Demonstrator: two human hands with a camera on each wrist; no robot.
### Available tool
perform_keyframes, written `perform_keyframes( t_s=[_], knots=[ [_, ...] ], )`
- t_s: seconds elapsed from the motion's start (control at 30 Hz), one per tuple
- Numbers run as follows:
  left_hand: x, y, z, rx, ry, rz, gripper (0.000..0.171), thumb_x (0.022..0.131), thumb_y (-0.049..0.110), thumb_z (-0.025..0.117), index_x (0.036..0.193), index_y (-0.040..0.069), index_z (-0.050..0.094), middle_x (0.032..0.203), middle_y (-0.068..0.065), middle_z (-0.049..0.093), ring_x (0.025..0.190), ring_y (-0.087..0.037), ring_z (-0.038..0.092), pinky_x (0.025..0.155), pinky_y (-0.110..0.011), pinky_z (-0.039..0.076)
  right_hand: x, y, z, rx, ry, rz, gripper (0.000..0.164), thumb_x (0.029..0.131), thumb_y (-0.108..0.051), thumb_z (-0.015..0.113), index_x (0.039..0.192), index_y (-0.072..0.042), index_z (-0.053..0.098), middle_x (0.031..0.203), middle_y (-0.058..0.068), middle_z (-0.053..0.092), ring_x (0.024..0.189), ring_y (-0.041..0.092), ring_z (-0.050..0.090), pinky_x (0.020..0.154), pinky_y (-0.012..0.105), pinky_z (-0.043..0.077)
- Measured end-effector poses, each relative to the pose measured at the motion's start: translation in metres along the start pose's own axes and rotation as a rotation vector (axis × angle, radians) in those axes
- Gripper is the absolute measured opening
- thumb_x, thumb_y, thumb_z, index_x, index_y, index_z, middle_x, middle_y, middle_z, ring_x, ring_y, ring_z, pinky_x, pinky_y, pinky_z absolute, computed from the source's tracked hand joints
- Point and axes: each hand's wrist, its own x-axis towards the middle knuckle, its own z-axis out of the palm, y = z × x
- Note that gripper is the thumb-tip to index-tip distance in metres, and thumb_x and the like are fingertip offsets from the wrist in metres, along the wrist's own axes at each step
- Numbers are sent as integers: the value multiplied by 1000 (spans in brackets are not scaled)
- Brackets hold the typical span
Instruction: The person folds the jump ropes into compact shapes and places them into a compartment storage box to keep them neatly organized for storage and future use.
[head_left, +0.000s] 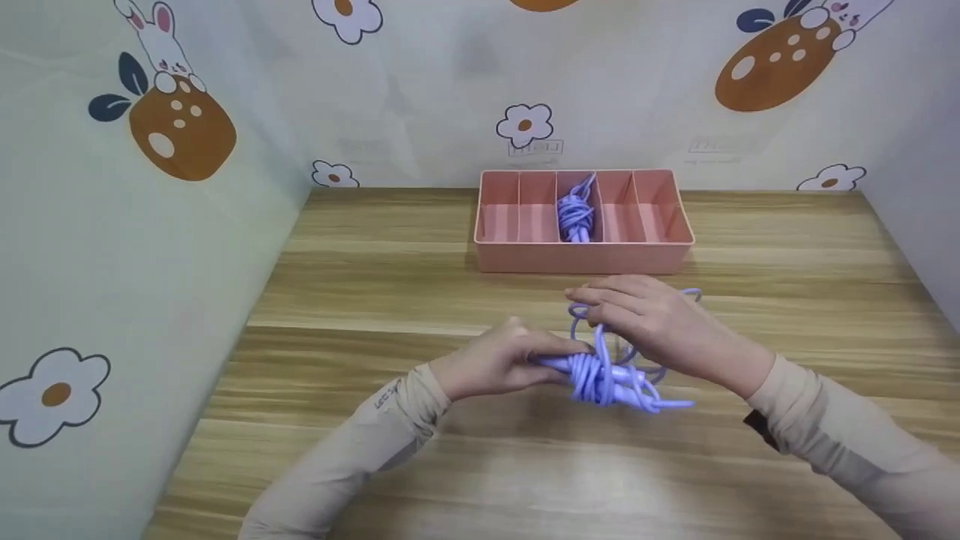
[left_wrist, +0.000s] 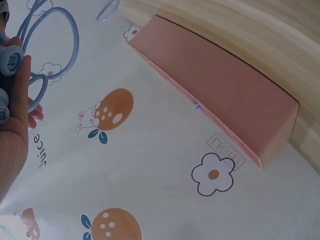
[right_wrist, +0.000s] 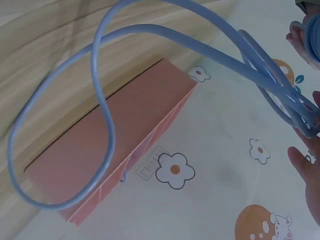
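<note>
A blue-violet jump rope (head_left: 589, 379) is bundled over the table, with its cord wound around two handles. My left hand (head_left: 502, 360) grips the bundle at its left end, thumb along the top. Round handle ends (left_wrist: 11, 60) show beside the fingers in the left wrist view. Above and right of the bundle, my right hand (head_left: 660, 319) holds loose cord (right_wrist: 160, 31), which hangs in a wide loop in the right wrist view. The palm side of the right hand is hidden in the head view.
Beyond the hands, a pink divided box (head_left: 585, 259) stands near the back of the wooden table (head_left: 360, 270). Its middle compartment holds another wound blue-violet rope (head_left: 576, 217). Patterned walls (head_left: 420, 97) with fruit, rabbits and flowers enclose the back and sides.
</note>
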Motion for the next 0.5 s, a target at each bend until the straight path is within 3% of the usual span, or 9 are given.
perform_keyframes(
  t_s=[0.1, 0.23, 0.33, 0.5],
  knots=[
    [0, -1, 4, -101, 93, -2, 32, 78, 3, 68, 107, -8, 61, 99, -19, 66, 88, -19, 66, 80, -15, 50, 0, -1, 4, 176, 28, 115, 25, 98, -16, 38, 103, -5, 60, 108, 7, 63, 96, 23, 61, 84, 32, 50],
    [1, -5, 7, -171, 189, -42, 31, 78, 0, 67, 106, -9, 61, 101, -20, 65, 93, -20, 64, 84, -21, 51, -1, 0, 11, 344, 57, 242, 18, 90, 0, 49, 106, -4, 58, 97, 8, 65, 87, 21, 62, 80, 24, 51],
    [0, -10, 9, -191, 256, -76, 31, 77, -1, 68, 106, -9, 61, 102, -20, 65, 96, -21, 63, 86, -24, 50, -1, -1, 17, 368, 81, 309, 34, 82, 4, 55, 115, -4, 57, 97, 9, 66, 82, 18, 62, 77, 21, 51],
    [0, -16, 14, -272, 353, -153, 33, 76, -4, 68, 106, -11, 60, 103, -23, 64, 97, -24, 63, 86, -28, 51, -1, -2, 27, 344, 96, 405, 47, 81, 1, 58, 127, -2, 50, 101, 14, 66, 84, 23, 65, 74, 33, 55]
  ],
)
